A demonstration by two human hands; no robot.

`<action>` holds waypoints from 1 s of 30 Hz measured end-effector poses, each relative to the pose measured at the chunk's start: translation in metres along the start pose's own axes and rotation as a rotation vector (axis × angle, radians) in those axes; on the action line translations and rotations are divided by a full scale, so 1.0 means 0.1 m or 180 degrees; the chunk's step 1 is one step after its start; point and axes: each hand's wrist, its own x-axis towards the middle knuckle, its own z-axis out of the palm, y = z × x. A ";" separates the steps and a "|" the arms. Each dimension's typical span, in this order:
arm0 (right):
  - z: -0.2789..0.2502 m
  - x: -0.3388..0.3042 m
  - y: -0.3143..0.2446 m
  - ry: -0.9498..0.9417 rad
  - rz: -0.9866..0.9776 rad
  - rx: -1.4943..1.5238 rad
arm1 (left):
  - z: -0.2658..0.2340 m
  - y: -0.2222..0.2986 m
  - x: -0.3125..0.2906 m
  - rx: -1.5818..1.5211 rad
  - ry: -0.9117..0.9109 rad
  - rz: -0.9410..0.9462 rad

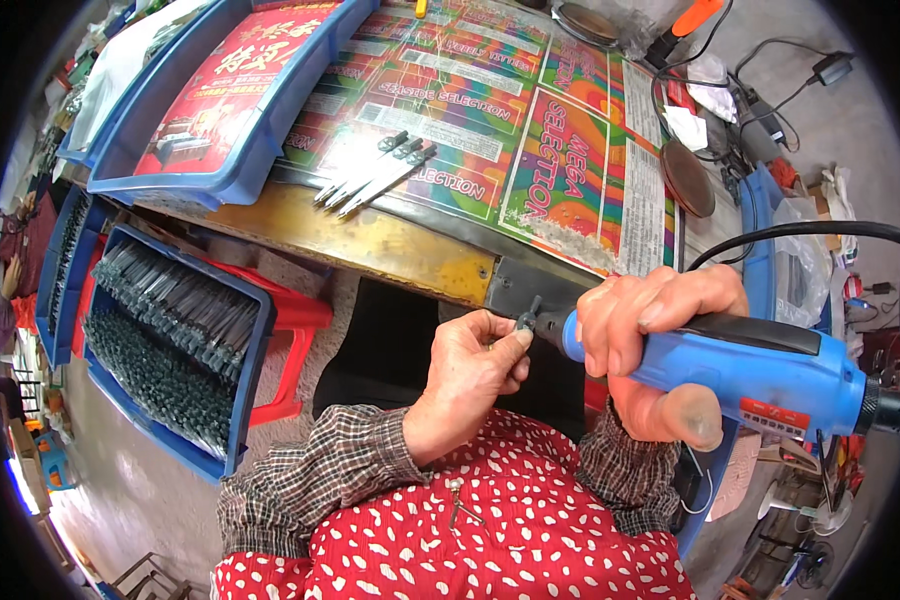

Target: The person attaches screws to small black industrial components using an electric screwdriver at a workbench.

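Note:
My right hand (660, 345) is wrapped round a blue electric screwdriver (740, 375) with a black strip along its top. The thumb, its tip covered by a pale cap, lies along the lower side. My left hand (475, 365) is closed, thumb and forefinger pinching a small dark fitting (527, 319) right at the tool's nose. Fingers hide most of the fitting, and whether the tool touches it I cannot tell. On the table beyond lie several slim silvery pieces (370, 175) with dark ends, side by side.
A printed sheet covers the table (390, 245), whose yellow edge faces me. At the far left stands a blue tray (195, 190) with a red sheet. Below, a blue bin (255, 370) full of dark-ended pieces rests by a red stool (295, 345). A black cable (800, 230) loops at the right.

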 end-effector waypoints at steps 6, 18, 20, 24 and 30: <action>0.10 -0.07 -0.11 0.0522 -0.0198 -0.0198 | -0.05 -0.01 0.01 0.0179 -0.0175 0.0014; 0.11 -0.18 -0.22 0.1439 -0.0239 -0.0381 | -0.26 0.12 -0.15 0.0763 -0.0333 0.0616; 0.12 -0.19 -0.23 0.1544 -0.0266 -0.0404 | -0.30 0.20 -0.16 0.1107 -0.0164 0.0951; 0.10 -0.21 -0.23 0.1691 -0.0269 -0.0486 | -0.48 0.39 -0.06 0.2217 0.0319 0.2296; 0.08 -0.22 -0.23 0.1843 -0.0374 -0.0569 | -0.65 0.77 0.14 0.3009 0.0998 0.3094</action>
